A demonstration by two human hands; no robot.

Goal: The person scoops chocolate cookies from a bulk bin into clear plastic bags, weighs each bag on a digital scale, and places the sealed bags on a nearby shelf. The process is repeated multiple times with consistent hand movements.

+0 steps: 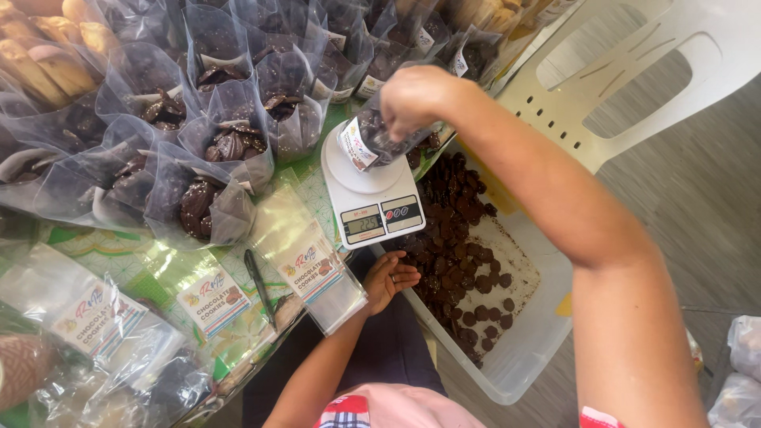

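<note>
Bag: a clear bag [372, 139] of dark cookies is held tilted over the white kitchen scale [371, 194], near the middle of the scene.
Right hand: the right hand [412, 99] is closed around the bag's top, fingers curled tight.
Left hand: the left hand [388, 277] is held palm up, fingers loosely half open; a few cookies may lie in it, though this cannot be told.
Tub: loose cookies are kept in the plastic tub [523, 349] on the right.
Advice: the bag is best set upright on the pan's centre and released before the display is read.

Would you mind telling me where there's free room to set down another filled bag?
Hardly any: a thin strip of tablecloth between the filled bags and the empty labelled bags. The scale is taken by the bag in the right hand; the tub corner is bare.
</note>
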